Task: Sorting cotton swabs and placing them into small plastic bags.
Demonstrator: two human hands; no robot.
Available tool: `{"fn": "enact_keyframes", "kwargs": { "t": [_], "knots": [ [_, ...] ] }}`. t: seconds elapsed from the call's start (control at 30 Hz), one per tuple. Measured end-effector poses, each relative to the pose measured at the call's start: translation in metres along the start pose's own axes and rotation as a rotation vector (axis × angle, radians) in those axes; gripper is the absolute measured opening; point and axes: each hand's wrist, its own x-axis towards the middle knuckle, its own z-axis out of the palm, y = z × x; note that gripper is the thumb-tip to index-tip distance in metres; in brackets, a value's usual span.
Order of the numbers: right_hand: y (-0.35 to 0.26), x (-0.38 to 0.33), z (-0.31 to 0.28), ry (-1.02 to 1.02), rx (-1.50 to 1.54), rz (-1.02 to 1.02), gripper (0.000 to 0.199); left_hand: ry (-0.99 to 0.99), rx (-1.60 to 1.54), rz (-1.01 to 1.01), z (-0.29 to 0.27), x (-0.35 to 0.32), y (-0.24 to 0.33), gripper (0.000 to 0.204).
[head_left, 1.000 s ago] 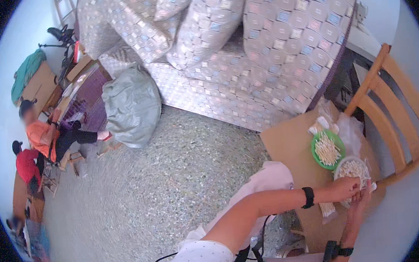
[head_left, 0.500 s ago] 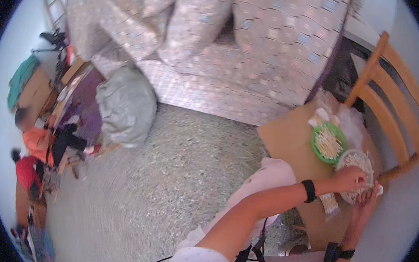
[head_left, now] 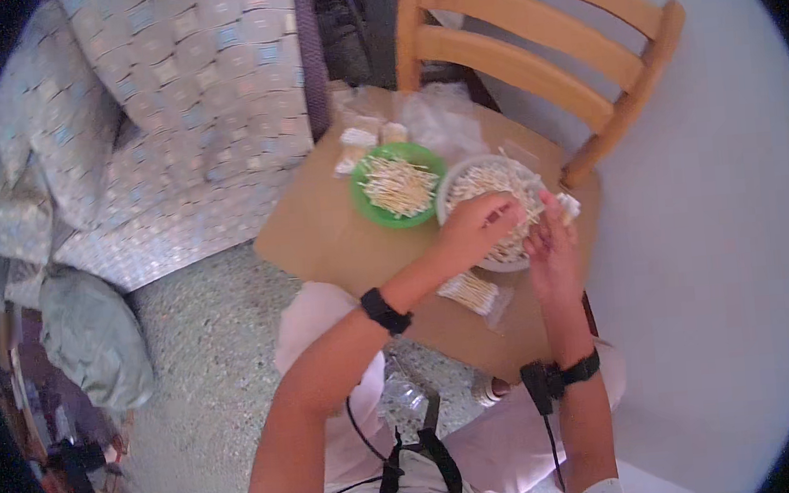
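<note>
Cotton swabs fill a white bowl (head_left: 456,184) on the cardboard-topped surface in front of me. My left hand (head_left: 479,232) is over this bowl with its fingers curled together; anything in their grip is too small to make out. At the bowl's right side, my right hand (head_left: 553,257) has its fingers bent upward around a small bundle of white-tipped cotton swabs (head_left: 569,206), partly hidden by the fingers. Left of the white bowl stands a green bowl (head_left: 369,213), heaped with more swabs. Nearest me lies a clear packet of swabs (head_left: 471,294).
Two more swab bundles (head_left: 355,146) and crumpled clear plastic bags (head_left: 445,117) lie behind the bowls on the brown cardboard (head_left: 310,230). A wooden chair back (head_left: 530,83) rises beyond, beside the wall. A patterned sofa (head_left: 207,104) and a grey sack (head_left: 96,339) are at left.
The view has swung to the right, bringing the bowls nearer the middle. Both hands stay at the white bowl, my left hand's fingers still curled over it.
</note>
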Motion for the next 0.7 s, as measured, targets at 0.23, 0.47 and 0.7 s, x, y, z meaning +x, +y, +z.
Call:
{"fn": "enact_keyframes", "kwargs": {
  "t": [0.23, 0.47, 0.7],
  "knots": [
    [-0.007, -0.002, -0.001, -0.044, -0.085, -0.028, 0.033, -0.024, 0.036, -0.113, -0.014, -0.004, 0.021, 0.024],
    [-0.006, -0.008, 0.008, -0.118, -0.091, 0.023, 0.028, 0.281, 0.178, -0.019, -0.058, -0.002, 0.022, 0.023],
    [-0.005, -0.003, 0.001, 0.016, -0.122, -0.074, 0.028, 0.273, 0.671, -0.086, -0.125, -0.018, 0.012, 0.021]
  ]
}}
